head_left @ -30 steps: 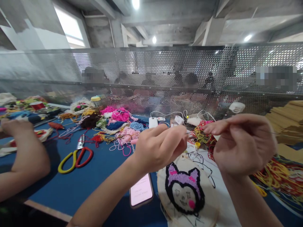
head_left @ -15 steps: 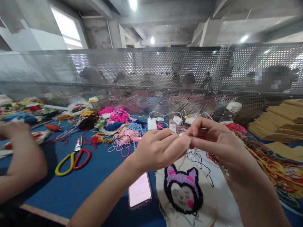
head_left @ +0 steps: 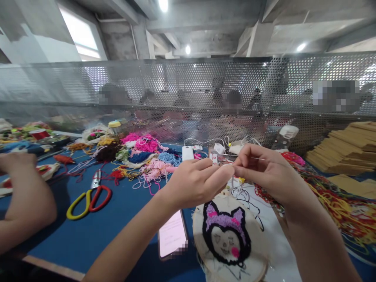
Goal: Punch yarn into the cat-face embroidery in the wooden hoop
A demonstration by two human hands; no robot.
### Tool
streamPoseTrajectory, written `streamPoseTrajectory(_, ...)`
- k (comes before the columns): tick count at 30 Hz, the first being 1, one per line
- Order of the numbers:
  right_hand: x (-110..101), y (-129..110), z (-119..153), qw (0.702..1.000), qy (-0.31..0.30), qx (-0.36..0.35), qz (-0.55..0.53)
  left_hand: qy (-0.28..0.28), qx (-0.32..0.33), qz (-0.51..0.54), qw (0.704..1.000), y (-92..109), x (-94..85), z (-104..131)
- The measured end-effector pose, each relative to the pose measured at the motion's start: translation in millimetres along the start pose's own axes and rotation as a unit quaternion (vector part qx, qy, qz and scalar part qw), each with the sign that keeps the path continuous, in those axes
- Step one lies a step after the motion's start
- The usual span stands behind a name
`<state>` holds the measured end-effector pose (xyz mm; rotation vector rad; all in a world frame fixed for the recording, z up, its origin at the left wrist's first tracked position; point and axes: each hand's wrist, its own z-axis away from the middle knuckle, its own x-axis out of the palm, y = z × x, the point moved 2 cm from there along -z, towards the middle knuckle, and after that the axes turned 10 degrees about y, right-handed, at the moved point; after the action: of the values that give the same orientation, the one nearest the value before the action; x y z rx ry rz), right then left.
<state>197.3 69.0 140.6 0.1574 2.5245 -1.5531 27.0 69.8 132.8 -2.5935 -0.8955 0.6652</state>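
Above the embroidery hoop, my left hand and my right hand meet fingertip to fingertip. My left thumb and forefinger pinch white yarn, whose loose length hangs below them. Between my right thumb and forefinger is a thin, needle-like strand; whether it is a needle or a fine wire is too small to tell. Below lies the round hoop of pale cloth, bearing a partly stitched black and purple eared character with a pink cheek.
A lit phone lies left of the hoop. Farther left are red-and-yellow scissors and another person's arm. Yarn heaps line the back and more yarn the right, near stacked brown cardboard. A perforated metal screen stands behind.
My hands remain pinched together, with only slight finger shifts. More of the white yarn shows below my fingertips. The whole view has moved a little.
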Motion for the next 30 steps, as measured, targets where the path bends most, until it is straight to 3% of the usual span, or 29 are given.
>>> streamPoseTrajectory(16,-1.7,-2.8,1.8,1.0,0.008,0.014,-0.016,0.009,0.016,0.015,1.0,1.2,-1.3,0.8)
streamPoseTrajectory(30,-4.1,-2.1,1.5,0.999,0.021,-0.004,-0.033,0.007,-0.012,0.053,0.998,1.5,-0.2,-0.4)
